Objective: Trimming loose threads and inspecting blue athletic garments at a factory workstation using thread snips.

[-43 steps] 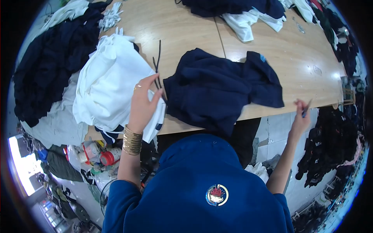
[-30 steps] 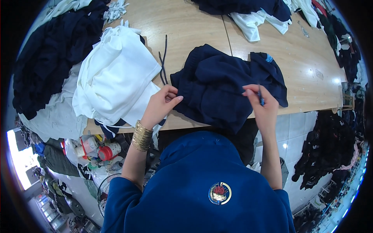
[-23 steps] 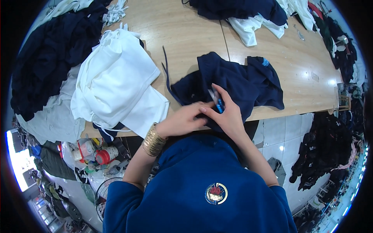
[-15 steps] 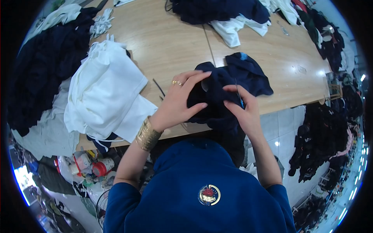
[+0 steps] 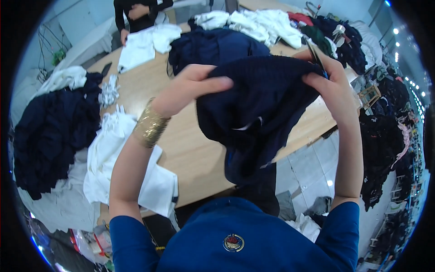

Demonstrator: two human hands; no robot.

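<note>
my left hand [image 5: 192,88] pinches one end of the gathered top edge of a navy garment [image 5: 253,99], thumb in front, the other fingers hidden behind the cloth. my right hand [image 5: 328,81] grips the other end, with a pair of snips [image 5: 314,55] tucked in it too. the garment hangs between my hands, raised over the near side of the desk [image 5: 195,165]. a gold bracelet [image 5: 152,123] circles my left wrist. white clothes [image 5: 111,156] lie to my left, beside a dark pile [image 5: 54,131]. across the desk, a co-worker [image 5: 158,7] stands near white shorts [image 5: 138,47].
</note>
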